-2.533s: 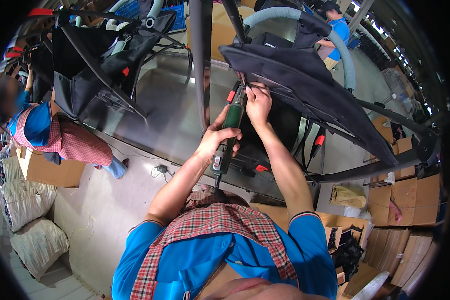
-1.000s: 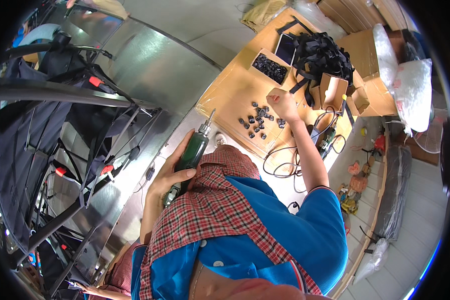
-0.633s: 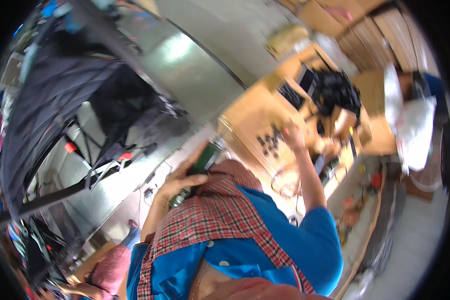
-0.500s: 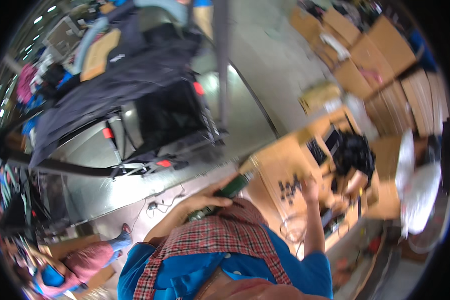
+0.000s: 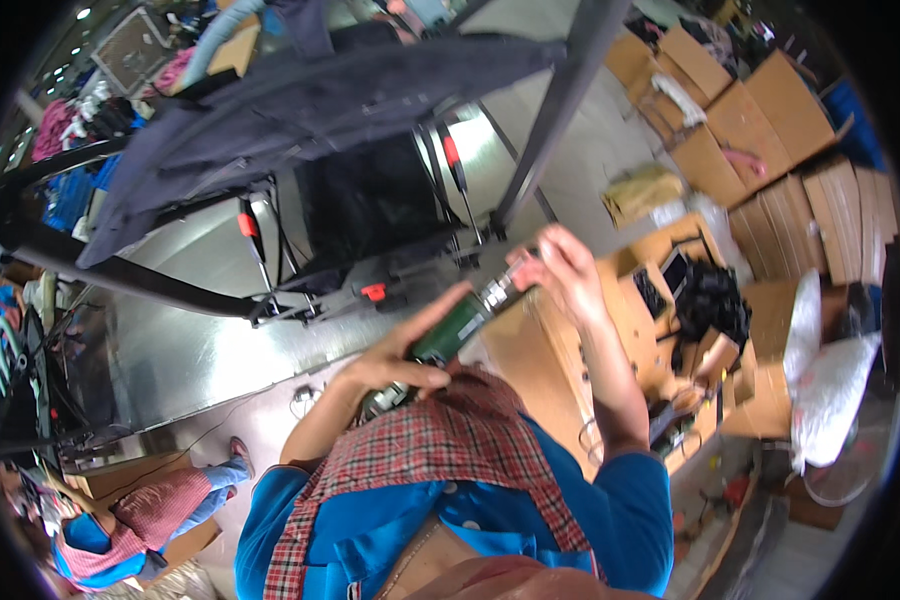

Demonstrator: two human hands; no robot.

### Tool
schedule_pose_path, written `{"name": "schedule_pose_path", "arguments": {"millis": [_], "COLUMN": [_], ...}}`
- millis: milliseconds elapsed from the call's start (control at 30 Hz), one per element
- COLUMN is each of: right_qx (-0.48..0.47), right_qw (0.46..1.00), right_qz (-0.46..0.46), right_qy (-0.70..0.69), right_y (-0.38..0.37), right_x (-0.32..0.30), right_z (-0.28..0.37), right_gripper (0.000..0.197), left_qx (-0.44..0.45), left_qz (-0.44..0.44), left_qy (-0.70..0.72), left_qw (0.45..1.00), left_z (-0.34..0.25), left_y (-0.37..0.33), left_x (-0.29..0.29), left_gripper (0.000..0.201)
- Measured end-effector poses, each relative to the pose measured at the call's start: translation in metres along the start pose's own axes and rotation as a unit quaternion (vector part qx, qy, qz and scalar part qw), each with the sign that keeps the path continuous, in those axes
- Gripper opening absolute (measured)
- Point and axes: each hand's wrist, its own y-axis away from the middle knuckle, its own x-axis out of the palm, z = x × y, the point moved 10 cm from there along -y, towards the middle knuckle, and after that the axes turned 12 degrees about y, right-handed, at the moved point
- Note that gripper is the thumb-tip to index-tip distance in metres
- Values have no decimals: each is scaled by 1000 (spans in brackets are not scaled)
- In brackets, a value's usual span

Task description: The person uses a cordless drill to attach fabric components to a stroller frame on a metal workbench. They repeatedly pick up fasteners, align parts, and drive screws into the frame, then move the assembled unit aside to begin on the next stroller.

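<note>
My left hand (image 5: 395, 368) is wrapped round a green power screwdriver (image 5: 452, 330) with a silver nose, held aslant in front of my checked apron. At the screwdriver's tip is my right hand (image 5: 562, 268), its fingers pinched together; whatever sits between them is too small to make out. Just beyond stands a dark folding frame with black fabric (image 5: 370, 205), like part of a stroller, with red catches on its struts. It rests on a shiny metal table (image 5: 190, 360).
To my right, a cardboard surface (image 5: 525, 345) carries small boxes and a heap of black parts (image 5: 710, 310). Large open cartons (image 5: 750, 120) and a clear plastic bag (image 5: 835, 385) lie farther right. Another person (image 5: 155, 520) is at the lower left, near a cable on the floor.
My right hand has left the small dark parts on the cardboard and come up to the screwdriver's tip. The dark frame appears farther right as the view has shifted.
</note>
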Motion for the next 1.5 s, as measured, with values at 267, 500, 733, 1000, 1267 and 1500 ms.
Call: {"name": "schedule_pose_path", "arguments": {"millis": [267,500,733,1000,1267,1500], "right_qx": [-5,45,80,-54,-360,-400], "right_qw": [993,994,992,987,918,726], "right_qz": [107,102,93,70,-69,-86], "right_qy": [-39,-5,39,131,155,552], "right_y": [-28,-35,-34,-27,-35,-175], "right_x": [54,45,38,38,12,44], "right_z": [11,7,11,54,135,92], "right_gripper": [16,18,20,13,15,26], "left_qx": [39,15,46,78,156,187], "left_qz": [-46,-61,-40,-26,72,-13], "left_qy": [0,-16,-95,-64,165,123], "left_qw": [998,998,994,995,971,975], "left_z": [-15,-19,-28,-23,-24,-36], "left_y": [26,21,17,5,7,13], "left_x": [-18,-21,-22,-23,-17,-26], "left_gripper": [117,118,110,115,121,125]}}
